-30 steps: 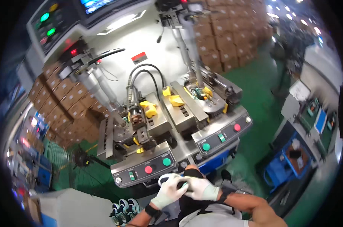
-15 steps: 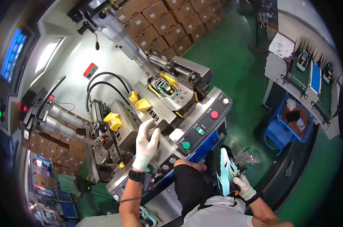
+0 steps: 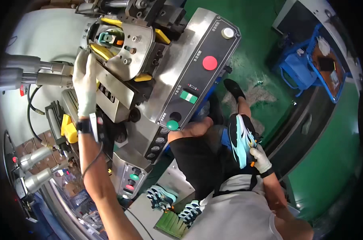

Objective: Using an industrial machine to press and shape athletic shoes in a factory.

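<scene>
My left hand (image 3: 85, 82), in a white glove, stretches its fingers up to the near edge of a metal clamping station on the machine. The fingers lie just beside a yellow pad (image 3: 102, 51); whether they touch it I cannot tell. Inside that station sits a shoe (image 3: 106, 39), mostly hidden, showing teal parts and an orange tab. Down by my knee, my right hand (image 3: 261, 160), also gloved, grips a sneaker (image 3: 240, 140) by one end. This sneaker has a pale blue and white sole and a dark upper with orange bits.
A control panel (image 3: 197, 66) with red, green and white buttons runs along the machine's front. Several sneakers (image 3: 161, 198) stand low beside a green tray (image 3: 171, 224). Metal cylinders (image 3: 33, 74) jut in from the left. At right is a blue crate (image 3: 299, 70) holding small items.
My view has shifted closer to the machine. My left hand has moved up to the clamping station holding the shoe. My right hand keeps its hold on the sneaker.
</scene>
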{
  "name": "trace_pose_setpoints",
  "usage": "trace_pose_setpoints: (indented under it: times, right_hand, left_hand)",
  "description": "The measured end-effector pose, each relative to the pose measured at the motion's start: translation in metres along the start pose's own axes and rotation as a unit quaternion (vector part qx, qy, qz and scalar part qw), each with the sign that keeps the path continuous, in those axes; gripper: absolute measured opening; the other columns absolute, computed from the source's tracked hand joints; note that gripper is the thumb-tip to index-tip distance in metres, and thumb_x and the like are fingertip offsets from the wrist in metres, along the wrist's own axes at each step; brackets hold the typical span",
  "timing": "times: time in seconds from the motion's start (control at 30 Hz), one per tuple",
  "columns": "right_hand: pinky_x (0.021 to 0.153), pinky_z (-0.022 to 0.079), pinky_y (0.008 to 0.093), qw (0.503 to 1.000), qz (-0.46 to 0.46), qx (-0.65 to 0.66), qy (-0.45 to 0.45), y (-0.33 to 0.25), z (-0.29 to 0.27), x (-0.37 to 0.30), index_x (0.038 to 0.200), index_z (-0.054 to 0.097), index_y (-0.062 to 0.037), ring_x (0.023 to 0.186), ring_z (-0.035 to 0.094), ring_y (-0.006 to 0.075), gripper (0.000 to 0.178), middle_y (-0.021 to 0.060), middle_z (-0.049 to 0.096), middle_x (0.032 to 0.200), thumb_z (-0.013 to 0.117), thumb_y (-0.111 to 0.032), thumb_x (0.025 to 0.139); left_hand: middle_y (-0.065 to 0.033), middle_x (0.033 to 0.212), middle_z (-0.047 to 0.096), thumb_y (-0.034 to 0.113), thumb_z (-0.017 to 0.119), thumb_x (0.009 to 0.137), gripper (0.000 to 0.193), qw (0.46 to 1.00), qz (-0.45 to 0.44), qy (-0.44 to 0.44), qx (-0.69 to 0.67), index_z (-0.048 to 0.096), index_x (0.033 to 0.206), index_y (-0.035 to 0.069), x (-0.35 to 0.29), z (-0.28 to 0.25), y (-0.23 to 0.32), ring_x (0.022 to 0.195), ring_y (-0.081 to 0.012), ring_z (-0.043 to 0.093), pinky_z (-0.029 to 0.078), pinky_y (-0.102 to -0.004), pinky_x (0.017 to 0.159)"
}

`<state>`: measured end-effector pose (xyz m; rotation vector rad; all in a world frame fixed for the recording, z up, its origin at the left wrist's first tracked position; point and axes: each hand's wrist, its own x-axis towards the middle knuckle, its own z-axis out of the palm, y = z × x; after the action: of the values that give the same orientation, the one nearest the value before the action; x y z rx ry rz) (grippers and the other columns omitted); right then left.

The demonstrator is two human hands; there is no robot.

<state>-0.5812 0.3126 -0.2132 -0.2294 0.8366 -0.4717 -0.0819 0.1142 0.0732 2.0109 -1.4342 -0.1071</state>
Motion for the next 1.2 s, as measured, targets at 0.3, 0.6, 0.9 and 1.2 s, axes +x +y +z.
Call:
trace_pose_setpoints:
  times: [0.3, 0.6, 0.9, 1.2]
  right_hand:
    - [0.067, 0.050, 0.0251, 0.992, -0.058, 0.035, 0.111, 0.010, -0.034, -0.014, 0.124, 0.056, -0.0051, 0.082, 0.062, 0.0085, 0.037, -0.0014, 0.065, 0.103, 0.061, -0.025, 0.093]
    - [0.086, 0.053, 0.0309, 0.976, -0.169, 0.049, 0.126, -0.037, 0.016, -0.021, 0.139, 0.045, -0.0018, 0.100, 0.065, 0.0154, 0.066, 0.0050, 0.064, 0.117, 0.068, -0.034, 0.086]
    - [0.096, 0.046, 0.0314, 0.985, -0.138, -0.014, 0.107, -0.055, 0.042, -0.025, 0.136, 0.049, 0.0029, 0.111, 0.058, 0.0174, 0.074, 0.0059, 0.062, 0.123, 0.074, -0.027, 0.073]
    - [0.079, 0.047, 0.0279, 0.977, -0.192, -0.077, 0.042, -0.060, 0.077, -0.027, 0.132, 0.052, 0.0012, 0.091, 0.057, 0.0109, 0.057, 0.0005, 0.061, 0.111, 0.064, -0.015, 0.079]
  left_hand:
    - [-0.0235, 0.134, 0.058, 0.037, 0.065, 0.095, 0.065, 0.999, 0.017, -0.028, 0.013, 0.048, 0.140, -0.006, 0.052, 0.010, -0.063, 0.124, -0.0285, 0.057, 0.044, -0.0355, 0.105]
    - [-0.0254, 0.139, 0.053, 0.021, 0.058, 0.094, 0.057, 0.983, 0.076, -0.036, 0.163, 0.043, 0.144, -0.002, 0.085, 0.069, -0.120, 0.130, -0.0346, 0.052, 0.039, -0.0371, 0.110]
    - [-0.0202, 0.117, 0.066, 0.011, 0.058, 0.087, 0.037, 0.989, 0.088, -0.034, 0.110, 0.062, 0.122, 0.003, 0.106, 0.061, -0.115, 0.110, -0.0317, 0.063, 0.047, -0.0366, 0.098]
    - [-0.0083, 0.110, 0.063, 0.001, 0.050, 0.089, 0.030, 0.967, 0.044, 0.150, -0.202, 0.060, 0.117, -0.002, -0.015, -0.029, -0.018, 0.100, -0.0158, 0.060, 0.046, -0.0281, 0.094]
